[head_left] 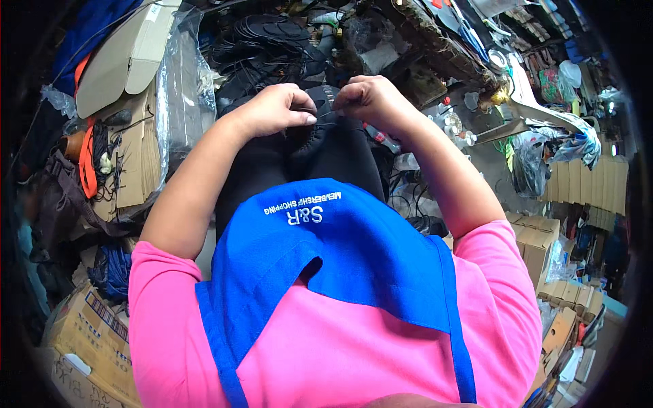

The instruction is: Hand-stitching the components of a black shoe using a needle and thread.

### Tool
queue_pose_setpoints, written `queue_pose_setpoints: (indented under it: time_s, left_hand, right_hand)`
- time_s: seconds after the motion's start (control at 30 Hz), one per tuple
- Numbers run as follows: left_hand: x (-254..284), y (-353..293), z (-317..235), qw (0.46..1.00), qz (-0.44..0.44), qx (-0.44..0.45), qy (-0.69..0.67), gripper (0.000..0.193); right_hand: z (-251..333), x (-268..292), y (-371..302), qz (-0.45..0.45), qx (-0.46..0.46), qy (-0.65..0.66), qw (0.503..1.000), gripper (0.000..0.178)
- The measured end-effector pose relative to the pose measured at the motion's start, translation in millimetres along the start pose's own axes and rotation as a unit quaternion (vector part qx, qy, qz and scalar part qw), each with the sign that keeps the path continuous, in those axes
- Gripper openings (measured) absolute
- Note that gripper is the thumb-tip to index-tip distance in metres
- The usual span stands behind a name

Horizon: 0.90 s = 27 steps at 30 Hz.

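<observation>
A black shoe (310,141) rests on my lap between my black-clad thighs, with stitching along its edge and a row of pale marks near its far end. My left hand (277,111) grips the shoe's left side, thumb and fingers closing on dark material. At the far right side of the shoe, my right hand (371,102) is closed in a pinch. What lies between its fingertips is too small and dark to make out. A thin dark strand seems to cross the shoe between the two hands.
Beyond my knees lies a heap of black soles or shoe parts (265,41). Cardboard sheets and a plastic-wrapped board (185,95) stand at the left. Bottles (452,126) are near my right forearm. Cardboard boxes (534,245) stand further right, and another box (95,340) is at lower left.
</observation>
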State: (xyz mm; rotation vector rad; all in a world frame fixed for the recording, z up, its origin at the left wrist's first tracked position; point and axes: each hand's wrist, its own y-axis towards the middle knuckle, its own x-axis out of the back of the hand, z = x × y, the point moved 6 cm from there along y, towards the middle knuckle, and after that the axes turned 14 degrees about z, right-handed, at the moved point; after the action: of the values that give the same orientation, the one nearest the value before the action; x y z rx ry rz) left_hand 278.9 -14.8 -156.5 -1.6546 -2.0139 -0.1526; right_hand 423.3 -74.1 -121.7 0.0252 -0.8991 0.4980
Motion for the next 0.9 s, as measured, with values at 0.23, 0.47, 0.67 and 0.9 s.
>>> queue_pose_setpoints:
  time_s: [0.23,0.47,0.67,0.9]
  left_hand:
    - [-8.6,7.2,17.6,0.992,0.059,0.014,-0.107,0.021]
    - [-19.6,7.3,27.0,0.962,0.09,0.018,-0.256,0.029]
    - [-22.1,3.7,20.6,0.962,0.14,-0.003,-0.236,0.039]
    - [-23.1,10.7,15.5,0.97,0.172,-0.009,-0.174,0.039]
  right_hand:
    - [1.6,-5.9,8.2,0.042,0.033,-0.009,0.999,0.016]
    - [-3.3,-25.2,-7.7,-0.014,0.023,0.052,0.998,0.019]
    - [4.2,-35.1,-28.4,-0.065,-0.008,0.022,0.998,0.02]
    - [36.2,-29.1,-20.5,0.071,-0.046,-0.235,0.968,0.014]
